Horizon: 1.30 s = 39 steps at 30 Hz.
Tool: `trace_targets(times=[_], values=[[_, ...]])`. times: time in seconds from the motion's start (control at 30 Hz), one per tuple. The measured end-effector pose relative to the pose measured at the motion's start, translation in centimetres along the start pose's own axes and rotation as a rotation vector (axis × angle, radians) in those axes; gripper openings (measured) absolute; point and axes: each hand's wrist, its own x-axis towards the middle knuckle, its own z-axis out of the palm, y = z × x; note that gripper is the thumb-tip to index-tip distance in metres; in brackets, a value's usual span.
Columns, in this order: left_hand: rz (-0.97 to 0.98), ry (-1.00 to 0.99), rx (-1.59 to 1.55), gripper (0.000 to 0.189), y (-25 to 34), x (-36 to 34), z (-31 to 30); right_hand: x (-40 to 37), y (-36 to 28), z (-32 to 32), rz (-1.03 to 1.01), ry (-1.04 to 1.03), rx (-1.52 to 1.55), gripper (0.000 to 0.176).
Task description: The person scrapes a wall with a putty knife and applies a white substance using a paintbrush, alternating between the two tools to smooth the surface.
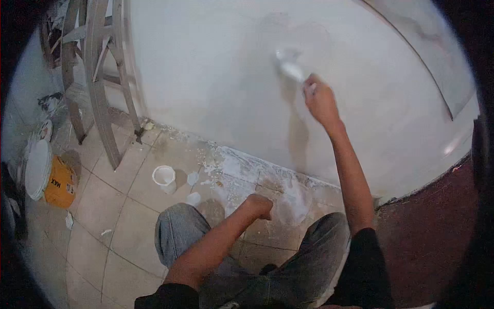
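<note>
My right hand [320, 99] is raised in front of the pale wall [206, 67], its fingers wrapped round the handle of a whitish tool [292, 68]. The tool's head is blurred and lies at or close to the wall surface, beside a greyish patch. Lower down, between my knees and above the tiled floor, my left hand [259, 207] is curled closed; whether anything is inside it is hidden. White powder and splatter [234, 167] cover the floor along the foot of the wall.
A wooden ladder [99, 87] stands against the wall at the left. An open white cup [164, 176] sits on the tiles left of my left hand. Farther left lies a yellow and white bucket [59, 183]. Dark red flooring [427, 232] is at the right.
</note>
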Motion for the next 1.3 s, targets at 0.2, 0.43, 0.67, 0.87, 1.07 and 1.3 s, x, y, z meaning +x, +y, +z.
trace_targets(times=[0.2, 0.43, 0.67, 0.87, 1.07, 1.3], values=[[-0.107, -0.158, -0.024, 0.037, 0.1, 0.0, -0.9, -1.5, -3.2, -2.5, 0.048, -0.216, 0.153, 0.017], [-0.058, -0.121, -0.016, 0.039, -0.2, -0.6, -1.1, -1.0, -1.0, 0.6, -0.053, -0.211, -0.004, 0.015], [-0.093, -0.104, -0.073, 0.031, -0.1, -0.3, -0.6, 0.8, 0.8, -0.4, 0.034, 0.001, 0.216, 0.015], [-0.043, -0.068, -0.026, 0.035, -0.2, -1.3, -1.3, -0.7, -3.2, -2.9, 0.035, -0.145, 0.232, 0.018], [-0.047, -0.066, -0.017, 0.035, 0.3, -1.3, -1.2, -1.9, 1.0, 0.9, -0.101, -0.156, 0.097, 0.015], [-0.104, -0.131, -0.034, 0.035, -0.4, 0.7, 0.4, -0.4, -2.2, -3.0, 0.273, 0.089, 0.282, 0.014]])
